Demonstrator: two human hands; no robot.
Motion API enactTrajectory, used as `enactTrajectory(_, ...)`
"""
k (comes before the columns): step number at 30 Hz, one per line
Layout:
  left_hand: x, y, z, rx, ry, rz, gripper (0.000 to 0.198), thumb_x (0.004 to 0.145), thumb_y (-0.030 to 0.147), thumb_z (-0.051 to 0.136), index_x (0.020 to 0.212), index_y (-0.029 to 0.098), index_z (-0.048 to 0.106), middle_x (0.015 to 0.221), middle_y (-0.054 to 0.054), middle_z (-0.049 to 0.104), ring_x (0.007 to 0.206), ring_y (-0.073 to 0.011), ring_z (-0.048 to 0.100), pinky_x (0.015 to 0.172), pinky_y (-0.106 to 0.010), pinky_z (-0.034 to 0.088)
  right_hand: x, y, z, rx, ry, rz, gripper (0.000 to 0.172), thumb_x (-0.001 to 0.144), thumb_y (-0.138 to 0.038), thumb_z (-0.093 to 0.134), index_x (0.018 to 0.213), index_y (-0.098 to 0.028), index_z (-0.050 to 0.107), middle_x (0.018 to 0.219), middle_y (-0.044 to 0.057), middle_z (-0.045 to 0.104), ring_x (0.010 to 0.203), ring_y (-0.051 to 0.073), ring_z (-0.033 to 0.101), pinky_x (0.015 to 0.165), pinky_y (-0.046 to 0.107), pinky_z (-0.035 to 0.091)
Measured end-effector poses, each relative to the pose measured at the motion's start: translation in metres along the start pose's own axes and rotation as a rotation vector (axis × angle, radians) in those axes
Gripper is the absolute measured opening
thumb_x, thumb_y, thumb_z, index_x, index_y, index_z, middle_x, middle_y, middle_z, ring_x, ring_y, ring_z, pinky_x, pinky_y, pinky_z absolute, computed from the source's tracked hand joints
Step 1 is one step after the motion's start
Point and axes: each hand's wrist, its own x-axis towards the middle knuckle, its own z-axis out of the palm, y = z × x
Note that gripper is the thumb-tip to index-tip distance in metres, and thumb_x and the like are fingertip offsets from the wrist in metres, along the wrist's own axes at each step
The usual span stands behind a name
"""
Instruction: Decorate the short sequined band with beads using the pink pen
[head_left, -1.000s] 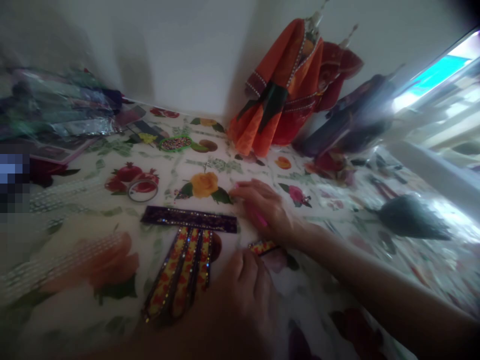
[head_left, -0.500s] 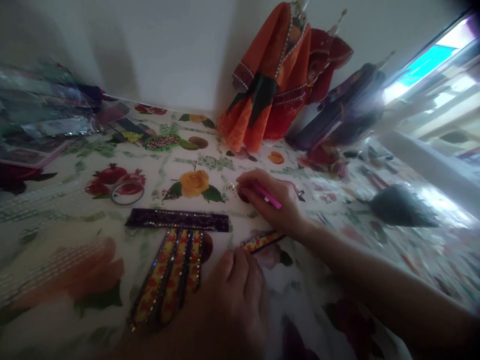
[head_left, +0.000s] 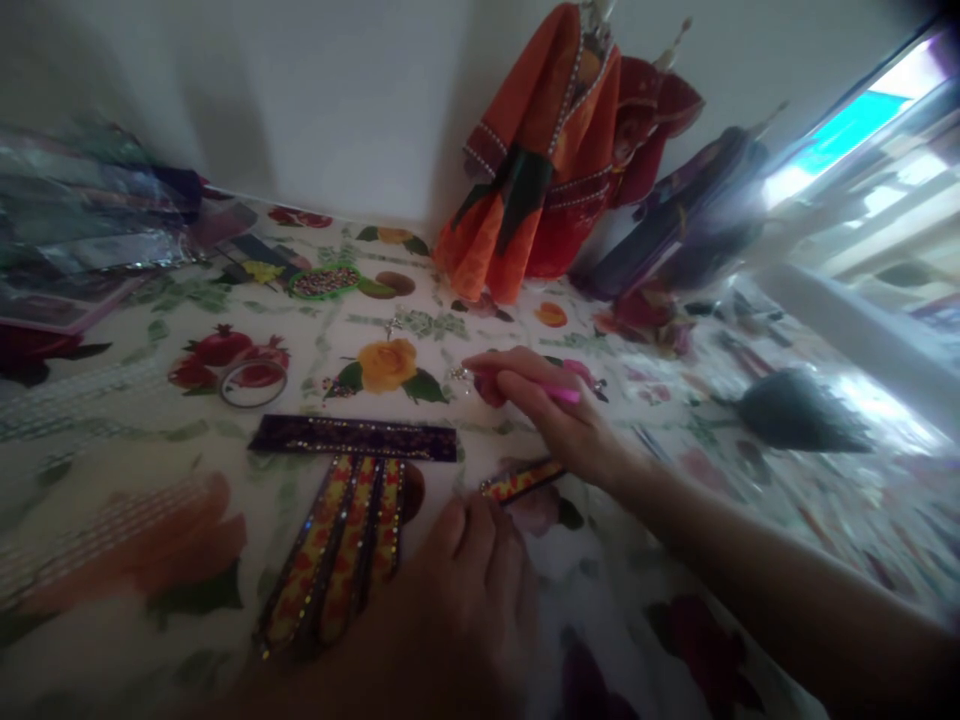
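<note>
My right hand [head_left: 559, 405] is closed round a pink pen-like tool [head_left: 561, 393], its index finger reaching toward a few small shiny beads [head_left: 459, 374] on the flowered cloth. Closed, my left hand [head_left: 484, 570] rests at the near end of a short yellow-red patterned strip [head_left: 521, 481]; whether its fingertips pinch the strip is hidden. To its left, several patterned strips [head_left: 352, 540] edged with shiny stones lie fanned out below a dark purple band [head_left: 356, 438].
A green dish of beads [head_left: 325, 282] and a clear ring [head_left: 253, 384] lie farther back. Dressed dolls [head_left: 517, 190] stand by the wall. Plastic-wrapped packets [head_left: 82, 220] are at left, a dark cone-shaped object [head_left: 802, 412] at right.
My right hand has tilted, and its index finger now stretches left toward the beads. The pink tool has shifted slightly right and lies flatter. My left hand has hardly moved.
</note>
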Motion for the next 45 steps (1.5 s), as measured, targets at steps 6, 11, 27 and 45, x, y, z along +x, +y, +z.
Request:
enactTrajectory(6,0.000,0.001,0.000,-0.016,-0.013,-0.009,0.029,0.093,0.016,0.045,0.109,0.001,0.065,0.105,-0.019,0.073,0.095,-0.0329,0.068,0.085,-0.046,0.042,-0.002,0.013,0.009,0.082,0.052,0.087,0.017,0.095,-0.036,0.057,0.098,-0.020,0.064,0.087,0.001,0.066,0.074,0.013,0.061,0.063,0.026,0.048)
enactTrajectory(11,0.000,0.002,0.001,-0.016,-0.011,-0.021,0.031,0.094,0.016,0.044,0.111,0.001,0.065,0.106,-0.019,0.073,0.096,-0.0329,0.068,0.085,-0.046,0.043,0.000,0.018,0.011,0.070,0.064,0.156,0.019,0.094,-0.038,0.058,0.095,-0.020,0.061,0.078,-0.001,0.064,0.067,0.012,0.059,0.058,0.024,0.046)
enactTrajectory(27,-0.001,0.001,0.000,-0.019,-0.026,-0.009,0.030,0.094,0.018,0.048,0.113,0.000,0.063,0.108,-0.020,0.072,0.098,-0.0340,0.067,0.089,-0.047,0.041,0.019,0.015,0.014,0.810,0.192,0.328,0.015,0.083,-0.030,0.072,0.091,-0.021,0.064,0.076,-0.003,0.064,0.064,0.009,0.063,0.066,0.025,0.059)
enactTrajectory(45,0.007,-0.012,-0.011,-0.151,-0.118,-0.063,0.029,0.096,0.011,0.038,0.113,0.007,0.061,0.108,-0.015,0.069,0.092,-0.0275,0.063,0.077,-0.043,0.046,0.020,-0.001,0.009,1.215,0.261,0.514,0.008,0.085,-0.018,0.066,0.086,-0.012,0.072,0.075,0.003,0.072,0.070,0.010,0.069,0.070,0.020,0.059)
